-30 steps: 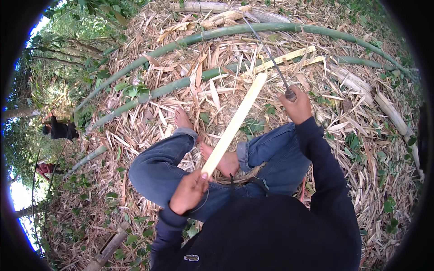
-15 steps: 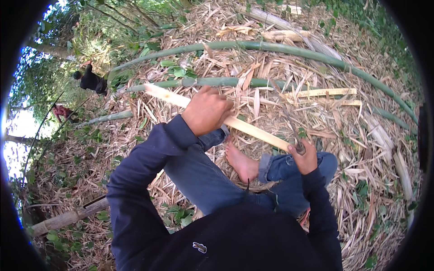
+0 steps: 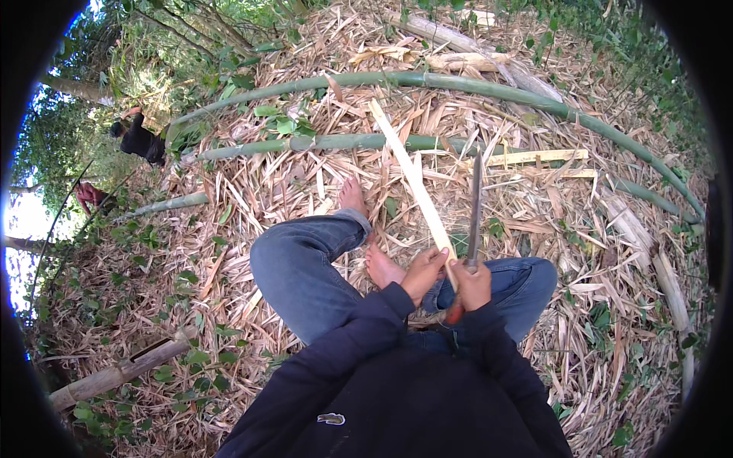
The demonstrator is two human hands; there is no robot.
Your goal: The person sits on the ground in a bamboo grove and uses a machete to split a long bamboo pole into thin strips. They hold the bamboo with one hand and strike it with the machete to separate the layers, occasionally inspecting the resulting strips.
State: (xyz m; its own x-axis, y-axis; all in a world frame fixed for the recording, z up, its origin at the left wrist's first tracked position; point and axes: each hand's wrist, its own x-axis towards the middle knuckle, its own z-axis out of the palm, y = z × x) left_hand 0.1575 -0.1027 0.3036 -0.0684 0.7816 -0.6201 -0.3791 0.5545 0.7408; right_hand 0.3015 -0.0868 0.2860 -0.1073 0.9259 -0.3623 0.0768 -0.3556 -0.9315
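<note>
A long pale bamboo strip (image 3: 412,177) slants up and away from my lap, its near end between my two hands. My left hand (image 3: 424,276) is closed on that near end. Right beside it, my right hand (image 3: 473,285) is wrapped round the handle of a long knife (image 3: 475,210), whose reddish-brown butt shows below the fist. The blade points away from me, just right of the strip and apart from it along most of its length. The right thumb also lies against the strip's near end.
Two green bamboo poles (image 3: 489,88) (image 3: 336,143) cross the ground ahead. Pale split strips (image 3: 538,157) lie to the right on dry bamboo litter. A cut bamboo piece (image 3: 122,372) lies at lower left. Two people work far left, one in dark clothing (image 3: 140,140). My bare feet (image 3: 382,267) are before me.
My left hand has come down from the strip's middle to its near end, next to my right hand. The strip has swung to point away from me, and the knife stands more upright.
</note>
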